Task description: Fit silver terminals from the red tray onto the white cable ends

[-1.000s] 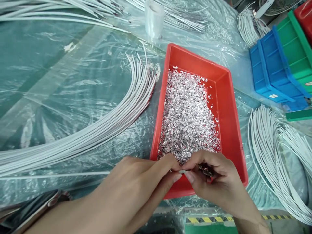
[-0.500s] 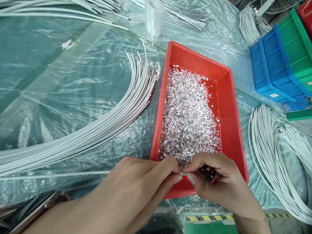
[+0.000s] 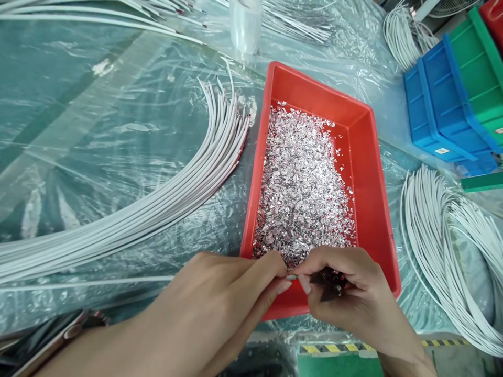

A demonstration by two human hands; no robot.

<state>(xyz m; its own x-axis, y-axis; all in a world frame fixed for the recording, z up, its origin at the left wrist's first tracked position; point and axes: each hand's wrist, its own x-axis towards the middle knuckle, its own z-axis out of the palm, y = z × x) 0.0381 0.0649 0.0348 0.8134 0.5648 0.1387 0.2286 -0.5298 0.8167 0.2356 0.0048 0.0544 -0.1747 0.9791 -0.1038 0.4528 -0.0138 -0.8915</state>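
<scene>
My left hand [image 3: 231, 301] is closed over the near edge of the red tray [image 3: 369, 209], its thumb and finger pinching a thin white cable [image 3: 291, 277]. Only a short bit of the cable's end shows between my hands. Close beside it, my right hand [image 3: 357, 288] pinches the tip of that end with thumb and forefinger. A dark, pointed metal tool [image 3: 329, 285] is tucked in the right palm; most of it is hidden, so its kind is unclear. Many small silvery foil scraps [image 3: 302, 188] lie in the tray beneath the fingertips.
A bundle of white cables [image 3: 173, 204] curves along the plastic-covered table at left. A clear film roll [image 3: 245, 26] stands at the back. Coiled cables [image 3: 444, 251] lie to the right, below blue bins [image 3: 440, 104] and a green bin [image 3: 477, 68].
My right fingertips have drawn slightly apart from the left thumb and shifted their grip at the cable end. The dark tool has turned in the right palm and shows more.
</scene>
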